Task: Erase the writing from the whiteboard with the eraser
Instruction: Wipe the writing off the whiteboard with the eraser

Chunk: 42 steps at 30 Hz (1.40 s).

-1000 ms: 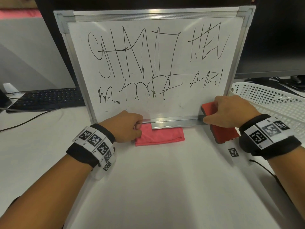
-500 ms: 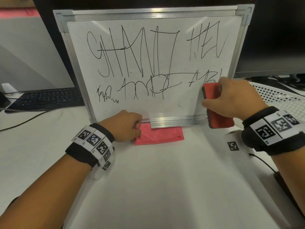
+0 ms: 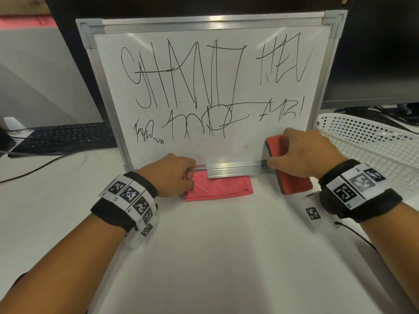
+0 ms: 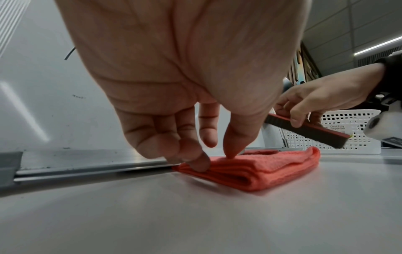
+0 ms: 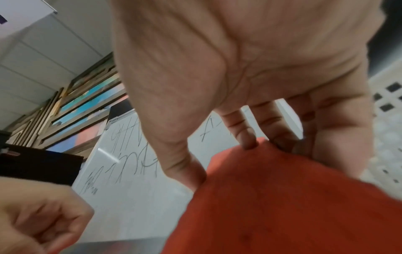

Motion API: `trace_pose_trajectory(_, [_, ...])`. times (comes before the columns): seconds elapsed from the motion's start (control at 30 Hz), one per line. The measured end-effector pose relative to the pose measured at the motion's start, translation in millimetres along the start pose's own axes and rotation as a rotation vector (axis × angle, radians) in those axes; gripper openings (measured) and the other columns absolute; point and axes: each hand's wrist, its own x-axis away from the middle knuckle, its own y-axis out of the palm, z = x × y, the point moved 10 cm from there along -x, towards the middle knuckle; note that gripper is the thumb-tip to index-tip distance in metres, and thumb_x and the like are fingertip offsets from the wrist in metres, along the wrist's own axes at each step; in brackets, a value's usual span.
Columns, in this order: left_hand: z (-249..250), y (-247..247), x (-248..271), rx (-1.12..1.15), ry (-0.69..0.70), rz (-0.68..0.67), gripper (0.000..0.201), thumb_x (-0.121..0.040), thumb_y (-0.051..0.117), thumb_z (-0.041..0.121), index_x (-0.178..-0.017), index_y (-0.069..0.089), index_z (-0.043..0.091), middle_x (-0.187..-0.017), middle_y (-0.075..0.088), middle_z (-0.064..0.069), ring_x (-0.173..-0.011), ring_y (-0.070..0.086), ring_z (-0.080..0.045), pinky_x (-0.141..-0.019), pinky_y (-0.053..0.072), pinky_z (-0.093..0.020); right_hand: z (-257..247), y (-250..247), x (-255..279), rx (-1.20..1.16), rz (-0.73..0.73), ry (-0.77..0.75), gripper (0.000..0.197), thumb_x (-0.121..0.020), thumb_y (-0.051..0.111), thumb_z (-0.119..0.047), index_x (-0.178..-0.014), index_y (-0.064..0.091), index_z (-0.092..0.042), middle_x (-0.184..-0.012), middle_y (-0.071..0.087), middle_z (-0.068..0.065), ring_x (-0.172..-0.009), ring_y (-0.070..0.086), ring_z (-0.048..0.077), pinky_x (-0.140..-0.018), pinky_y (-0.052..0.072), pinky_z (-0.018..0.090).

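Observation:
The whiteboard [image 3: 226, 146] stands upright on the desk, covered with black scribbled writing [image 3: 181, 75]. My right hand [image 3: 301, 152] grips the red eraser with a dark felt side [image 3: 292, 184] at the board's lower right corner, below the last scribble. The eraser tilts, its top end against the board and its lower end past the bottom rail; it also shows in the wrist views [image 4: 309, 130] [image 5: 282, 197]. My left hand [image 3: 170, 175] sits at the bottom rail, fingers curled down, thumb and fingertips [image 4: 195, 163] pinching the left end of a folded pink cloth [image 4: 250, 170].
The pink cloth [image 3: 220, 188] lies under the board's aluminium tray [image 3: 233, 171]. A white perforated basket [image 3: 374, 143] stands right of the board. A black keyboard [image 3: 68, 137] with cables lies at the left. Dark monitors stand behind the board.
My right hand lifted the eraser up to the lower right scribble, then came back down to the board's bottom right corner. The writing looks unchanged. My left hand has not moved.

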Motion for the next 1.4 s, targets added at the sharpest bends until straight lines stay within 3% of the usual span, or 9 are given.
trace_pose_trajectory(0.07, [-1, 0, -1, 0.003, -0.002, -0.002, 0.012, -0.088, 0.066, 0.025, -0.082, 0.055, 0.022, -0.08, 0.061, 0.002, -0.076, 0.06, -0.022, -0.07, 0.05, -0.036, -2, 6, 1, 0.016, -0.026, -0.005, 0.051, -0.073, 0.067, -0.063, -0.098, 0.049, -0.023, -0.098, 0.059, 0.009, -0.082, 0.059, 0.03, -0.07, 0.054, 0.038])
trace_pose_trajectory(0.43, [-2, 0, 0, 0.012, -0.006, -0.002, 0.013, -0.088, 0.066, 0.026, -0.081, 0.054, 0.024, -0.08, 0.059, 0.002, -0.076, 0.06, -0.022, -0.07, 0.051, -0.036, -7, -26, 3, -0.063, 0.146, -0.049, 0.06, -0.078, 0.069, -0.059, -0.119, 0.045, -0.022, -0.103, 0.058, 0.005, -0.087, 0.058, 0.03, -0.072, 0.055, 0.044])
trace_pose_trajectory(0.53, [-3, 0, -1, 0.009, -0.005, 0.0, 0.014, -0.087, 0.066, 0.027, -0.08, 0.054, 0.025, -0.082, 0.059, 0.001, -0.076, 0.058, -0.02, -0.067, 0.048, -0.034, -23, -29, 8, -0.101, 0.204, -0.131, 0.056, -0.078, 0.067, -0.059, -0.114, 0.043, -0.024, -0.095, 0.058, 0.004, -0.08, 0.058, 0.03, -0.068, 0.053, 0.04])
trace_pose_trajectory(0.7, [0, 0, 1, 0.012, 0.004, 0.004, 0.012, -0.088, 0.066, 0.025, -0.083, 0.056, 0.021, -0.08, 0.06, 0.002, -0.077, 0.061, -0.023, -0.068, 0.049, -0.034, -40, 4, 8, -0.075, 0.1, -0.187, 0.051, -0.073, 0.062, -0.062, -0.103, 0.04, -0.027, -0.09, 0.06, 0.006, -0.077, 0.058, 0.031, -0.067, 0.055, 0.039])
trace_pose_trajectory(0.9, [0, 0, 0, 0.019, 0.003, 0.003, 0.012, -0.088, 0.067, 0.025, -0.083, 0.057, 0.02, -0.082, 0.062, 0.0, -0.078, 0.061, -0.023, -0.069, 0.05, -0.035, -63, -19, 6, -0.13, 0.278, -0.245, 0.053, -0.069, 0.055, -0.063, -0.105, 0.036, -0.029, -0.084, 0.056, 0.006, -0.074, 0.054, 0.036, -0.065, 0.044, 0.036])
trace_pose_trajectory(1.07, [0, 0, 1, 0.024, 0.007, 0.001, 0.011, -0.088, 0.066, 0.025, -0.085, 0.058, 0.018, -0.081, 0.063, -0.001, -0.079, 0.063, -0.024, -0.069, 0.051, -0.035, -80, 9, 13, -0.095, 0.193, -0.238, 0.048, -0.073, 0.063, -0.056, -0.101, 0.038, -0.026, -0.077, 0.05, 0.005, -0.075, 0.052, 0.036, -0.064, 0.041, 0.036])
trace_pose_trajectory(1.23, [0, -1, 1, 0.023, 0.017, 0.011, 0.012, -0.089, 0.065, 0.025, -0.082, 0.056, 0.019, -0.079, 0.063, 0.0, -0.077, 0.062, -0.024, -0.071, 0.053, -0.037, -99, -8, 12, -0.165, 0.267, -0.295, 0.047, -0.069, 0.059, -0.057, -0.095, 0.029, -0.031, -0.076, 0.053, 0.005, -0.071, 0.051, 0.036, -0.063, 0.039, 0.036])
trace_pose_trajectory(1.4, [-7, -1, 0, 0.008, 0.001, 0.012, 0.012, -0.087, 0.065, 0.027, -0.08, 0.055, 0.022, -0.082, 0.062, 0.0, -0.077, 0.062, -0.024, -0.072, 0.054, -0.036, -112, 13, 17, -0.105, 0.18, -0.285, 0.046, -0.074, 0.065, -0.053, -0.101, 0.039, -0.025, -0.073, 0.041, -0.002, -0.074, 0.047, 0.034, -0.063, 0.037, 0.035])
